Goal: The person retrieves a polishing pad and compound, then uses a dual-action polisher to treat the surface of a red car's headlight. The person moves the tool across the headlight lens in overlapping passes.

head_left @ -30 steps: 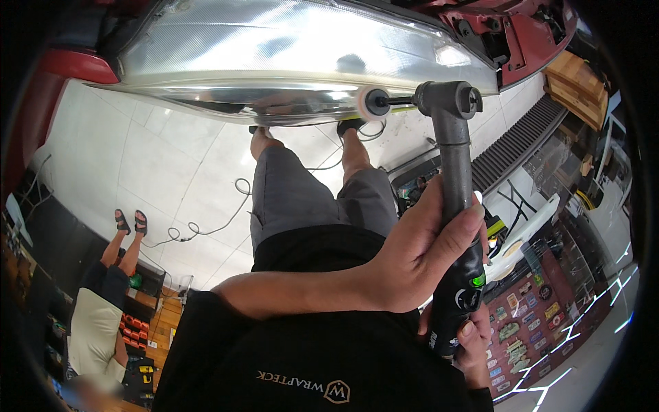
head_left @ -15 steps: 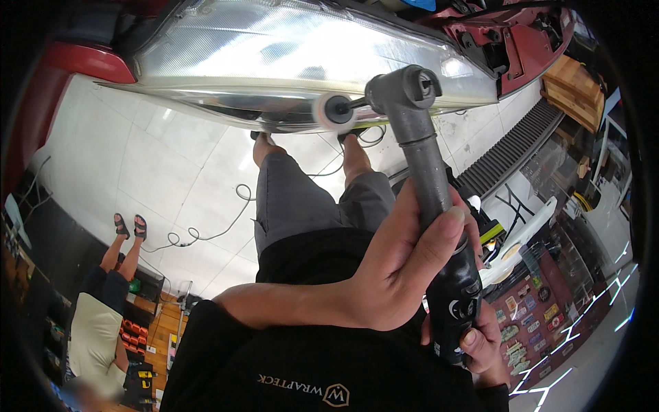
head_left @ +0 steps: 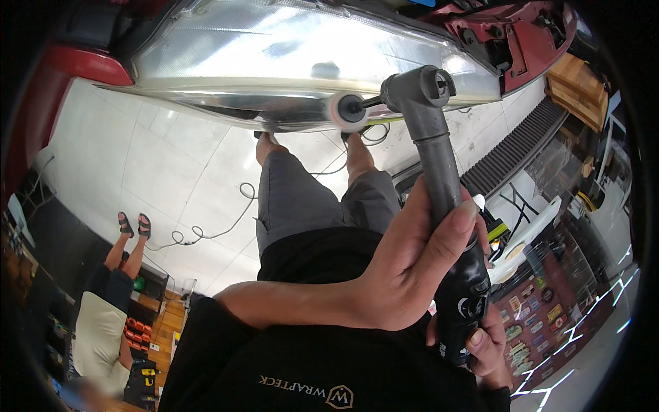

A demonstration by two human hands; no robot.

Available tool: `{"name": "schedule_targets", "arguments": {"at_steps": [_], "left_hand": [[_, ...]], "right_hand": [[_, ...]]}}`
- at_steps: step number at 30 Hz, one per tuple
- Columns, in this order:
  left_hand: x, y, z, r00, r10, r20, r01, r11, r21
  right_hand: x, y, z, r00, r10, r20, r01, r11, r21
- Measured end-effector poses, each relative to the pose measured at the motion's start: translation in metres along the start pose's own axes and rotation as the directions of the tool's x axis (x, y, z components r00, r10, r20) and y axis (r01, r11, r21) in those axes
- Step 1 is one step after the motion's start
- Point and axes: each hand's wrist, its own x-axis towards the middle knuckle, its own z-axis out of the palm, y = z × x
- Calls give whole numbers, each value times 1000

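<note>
A cordless mini polisher [head_left: 434, 147] with a grey angled head and black body slants across my right side. My left hand [head_left: 405, 278] is closed around its neck, thumb along the top. Lower down, my right hand [head_left: 489, 340] wraps the black body near its end. From the head, a thin shaft carries a small round polishing pad [head_left: 340, 117], pale at the rim and slightly blurred. The pad overlaps the near edge of a large, clear car headlight [head_left: 261, 51]; whether they touch, I cannot tell.
Red car body panels [head_left: 93, 65] flank the headlight. A grey cord [head_left: 230, 230] loops over the pale tiled floor. Another person [head_left: 99, 329] stands at the far left by a bench with tools. On the right are a ribbed dark strip [head_left: 511, 147] and a wooden crate [head_left: 575, 93].
Both hands and the polisher have shifted a little to the right, and the pad has moved right along the headlight's near edge. The grip looks the same.
</note>
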Motion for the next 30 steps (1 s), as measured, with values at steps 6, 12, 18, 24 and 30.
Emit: {"name": "schedule_targets", "arguments": {"at_steps": [6,12,18,24,30], "left_hand": [[5,-6,9,998,-43,-53,38,995,-87],[10,-19,9,997,-78,-1,78,997,-1],[-3,-3,-1,1000,-7,-19,7,1000,12],[-10,13,-4,999,-18,-36,14,992,-128],[-5,9,2,994,-69,-86,74,996,50]], "right_hand": [[-3,4,-4,998,-8,-64,10,999,32],[-9,8,-8,992,-1,-123,6,999,44],[2,3,-7,999,-31,31,33,997,-73],[8,4,-1,999,40,34,-37,995,-87],[10,2,-16,991,-40,125,50,996,-77]]}}
